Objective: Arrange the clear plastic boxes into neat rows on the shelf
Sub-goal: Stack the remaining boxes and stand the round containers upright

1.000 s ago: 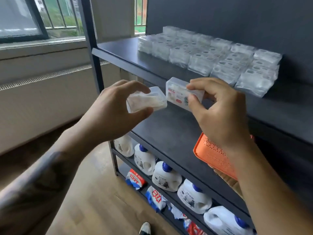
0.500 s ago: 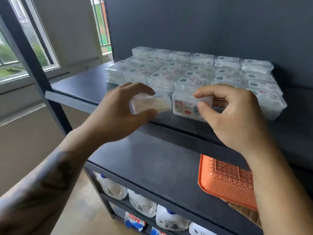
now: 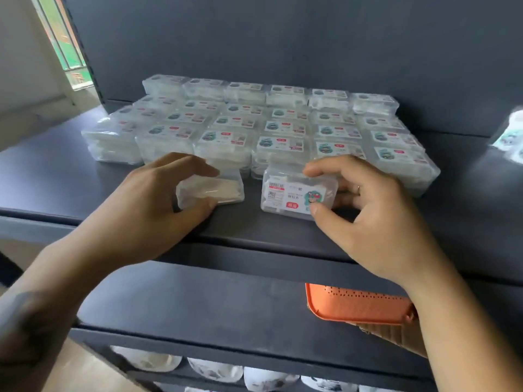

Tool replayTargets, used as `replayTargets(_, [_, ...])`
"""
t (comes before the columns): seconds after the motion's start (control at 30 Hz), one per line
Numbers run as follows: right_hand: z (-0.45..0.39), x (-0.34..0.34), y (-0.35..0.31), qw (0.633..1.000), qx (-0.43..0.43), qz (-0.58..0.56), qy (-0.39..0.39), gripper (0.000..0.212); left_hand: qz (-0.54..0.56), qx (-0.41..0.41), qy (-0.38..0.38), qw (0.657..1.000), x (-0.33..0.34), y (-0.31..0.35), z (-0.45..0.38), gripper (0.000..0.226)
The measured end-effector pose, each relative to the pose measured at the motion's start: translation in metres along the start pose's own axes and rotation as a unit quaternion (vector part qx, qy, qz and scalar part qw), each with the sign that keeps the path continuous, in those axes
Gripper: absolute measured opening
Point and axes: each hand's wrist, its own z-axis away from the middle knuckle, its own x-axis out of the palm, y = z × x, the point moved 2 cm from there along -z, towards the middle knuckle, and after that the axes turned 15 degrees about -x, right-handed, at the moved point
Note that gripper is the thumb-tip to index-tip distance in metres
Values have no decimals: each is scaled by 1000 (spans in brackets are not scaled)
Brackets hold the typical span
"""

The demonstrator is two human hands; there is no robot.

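A small clear plastic box with plain side up [image 3: 210, 190] is gripped by the left hand [image 3: 158, 210] and a labelled one [image 3: 297, 195] is pinched by the right hand [image 3: 376, 219], both at the dark matte shelf [image 3: 56, 176] front, before glossy rectangular stacked rows [image 3: 268, 131]

Bare shelf [image 3: 56, 176] strip at front L & R, stacked boxes [image 3: 283, 128] block rear, back wall [image 3: 283, 38] behind.

boxes [image 3: 263, 131]: clear, white labels with teal and red print | shelf [image 3: 254, 236]: dark grey | basket [image 3: 356, 306], lower right of frame: orange, dotted holes
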Motion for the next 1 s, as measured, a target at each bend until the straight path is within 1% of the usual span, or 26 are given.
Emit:
replayTargets(0.13, [1,3,-2,1000,23,-9,9,42,9,31,28,999,0,4,0,44])
replayTargets(0.2, [0,3,-4,999,37,-21,13,42,34,55,44,997,-2,15,-2,48])
replayTargets(0.33, [-4,1,-7,996,54,-69,29,48,84,119,42,988,0,45,-18,42])
replayTargets(0.47, [-5,-1,-8,991,48,-108,70,42,107,154,27,982,13,58,-28,43])
replayTargets(0.6, [-19,4,-13,976,31,-166,134,39,190,134,-14,972,20,50,-33,45])
replayTargets(0.7, [-31,15,-13,953,29,-227,197,42,253,118,-7,960,18,47,-36,40])
replayTargets(0.77, [-34,22,-13,938,53,-257,227,46,299,96,-10,949,18,47,-36,35])
replayTargets(0.87, [-32,29,-13,934,88,-249,243,52,316,83,-13,945,19,46,-36,32])
replayTargets(0.93, [-28,32,-15,936,90,-240,239,51,311,83,-18,947,19,45,-35,33])
replayTargets(1.0, [-25,31,-16,939,82,-236,235,56,294,88,-16,952,20,45,-34,35])
